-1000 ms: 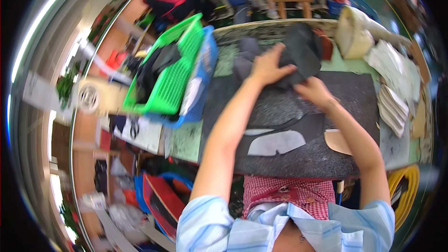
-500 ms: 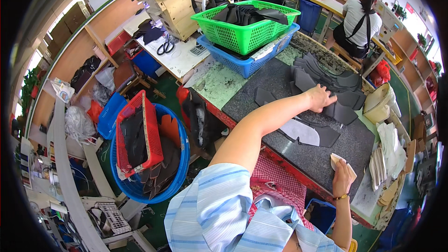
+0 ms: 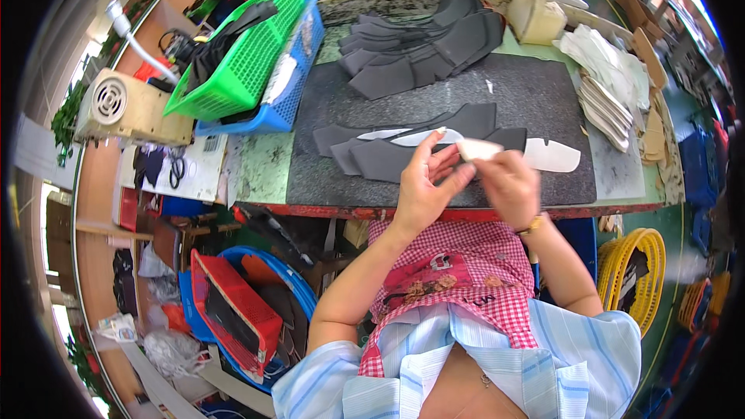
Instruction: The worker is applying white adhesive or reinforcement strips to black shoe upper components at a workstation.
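My right hand (image 3: pixel 512 186), slightly blurred, is closed on a small cream-white piece (image 3: pixel 479 149). Its exact kind is not clear. Beside it, my left hand (image 3: pixel 425 186) is turned partly palm up, thumb and fingers apart, close to that piece. Beyond both hands lie several flat dark grey cut pieces (image 3: pixel 372 157), overlapping on the black mat (image 3: pixel 326 195). White shaped pieces (image 3: pixel 423 137) rest on them, and another white cut piece (image 3: pixel 555 155) sticks out to the right. Farther back is a fanned pile of dark grey cut pieces (image 3: pixel 419 50).
At the left, a green basket (image 3: pixel 252 58) of dark pieces sits on a blue basket (image 3: pixel 299 70), near a beige machine (image 3: pixel 128 105). A cream container (image 3: pixel 537 12) and stacked white pieces (image 3: pixel 605 112) stand right. Below are a red basket (image 3: pixel 268 326) and yellow basket (image 3: pixel 632 271).
My left hand has left the dark pile and come back beside my right hand. My right hand has brought the cream-white piece inward. The view has turned to face the table.
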The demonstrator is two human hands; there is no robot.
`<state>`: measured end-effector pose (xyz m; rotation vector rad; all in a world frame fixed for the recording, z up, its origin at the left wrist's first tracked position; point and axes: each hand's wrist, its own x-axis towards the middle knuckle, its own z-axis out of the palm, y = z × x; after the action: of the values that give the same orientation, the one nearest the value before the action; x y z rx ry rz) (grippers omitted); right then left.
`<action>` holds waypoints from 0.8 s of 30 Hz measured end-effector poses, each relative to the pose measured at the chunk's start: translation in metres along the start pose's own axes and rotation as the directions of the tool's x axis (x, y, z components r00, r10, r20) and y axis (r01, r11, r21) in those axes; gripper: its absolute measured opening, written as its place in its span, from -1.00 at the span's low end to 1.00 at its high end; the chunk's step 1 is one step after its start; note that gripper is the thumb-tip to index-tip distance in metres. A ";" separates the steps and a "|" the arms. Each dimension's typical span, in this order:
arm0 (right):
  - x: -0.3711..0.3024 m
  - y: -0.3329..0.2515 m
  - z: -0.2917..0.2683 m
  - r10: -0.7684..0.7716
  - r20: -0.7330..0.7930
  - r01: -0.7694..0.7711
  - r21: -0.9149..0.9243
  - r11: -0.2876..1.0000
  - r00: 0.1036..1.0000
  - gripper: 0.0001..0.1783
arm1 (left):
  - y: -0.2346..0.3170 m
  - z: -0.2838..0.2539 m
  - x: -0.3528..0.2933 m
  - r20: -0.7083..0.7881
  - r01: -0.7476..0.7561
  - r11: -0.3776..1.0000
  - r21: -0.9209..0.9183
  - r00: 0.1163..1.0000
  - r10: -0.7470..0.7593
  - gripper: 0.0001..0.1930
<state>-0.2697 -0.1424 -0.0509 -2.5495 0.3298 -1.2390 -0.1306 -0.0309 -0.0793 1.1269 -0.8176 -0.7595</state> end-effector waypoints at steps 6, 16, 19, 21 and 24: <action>0.012 -0.006 0.020 0.485 0.233 -0.524 0.562 0.641 0.843 -0.79 | 0.005 0.026 0.007 -0.256 0.020 0.979 0.203 0.966 0.033 -0.49; 0.031 0.002 -0.014 0.461 0.539 -0.710 0.527 0.468 0.705 -0.89 | 0.021 0.032 -0.004 -0.213 -0.102 0.979 0.174 0.967 0.139 -0.55; 0.023 0.009 -0.011 0.476 0.516 -0.701 0.498 0.511 0.712 -0.87 | 0.026 0.029 -0.001 -0.144 0.101 0.980 -0.170 0.982 -0.126 -0.58; 0.014 0.011 -0.006 0.483 0.503 -0.696 0.478 0.536 0.717 -0.85 | 0.023 0.026 0.002 -0.136 0.135 0.975 -0.178 0.978 -0.160 -0.60; -0.001 0.006 -0.006 0.463 0.543 -0.684 0.695 0.220 0.701 -0.88 | 0.014 0.019 0.015 -0.087 0.286 0.866 -0.410 0.933 -0.350 -0.63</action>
<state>-0.2752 -0.1489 -0.0506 -1.3589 0.4076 -0.5277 -0.1378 -0.0485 -0.0590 0.9511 -0.3196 -1.0435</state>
